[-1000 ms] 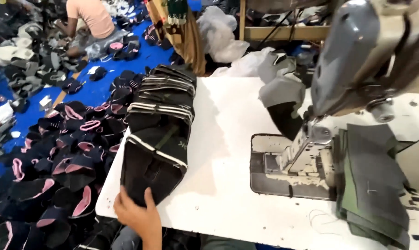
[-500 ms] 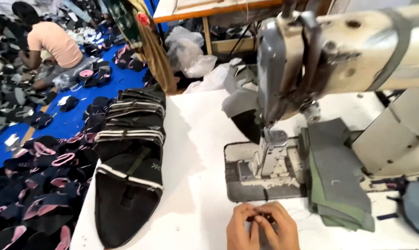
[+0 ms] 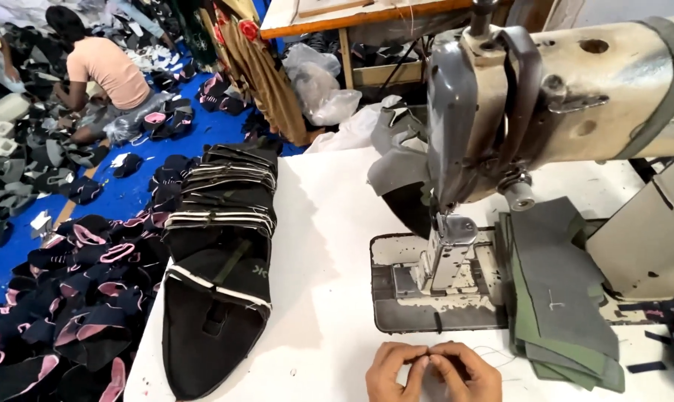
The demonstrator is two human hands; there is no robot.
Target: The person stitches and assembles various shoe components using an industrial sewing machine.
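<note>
Left hand (image 3: 390, 370) and right hand (image 3: 463, 372) pinch thread (image 3: 493, 350) between fingertips.

We've got both hands together at 6 o'clock on the white table (image 3: 329, 223), left hand (image 3: 391, 371) and right hand (image 3: 465, 374) pinching thread. Sewing machine (image 3: 545, 104) at 1, black shoe uppers (image 3: 222, 260) stacked at 9.

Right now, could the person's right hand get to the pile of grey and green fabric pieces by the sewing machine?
Probably yes. The right hand rests on the white table, pressed against the left hand, and the pile of grey and green fabric pieces lies just to its right with nothing between them.
</note>
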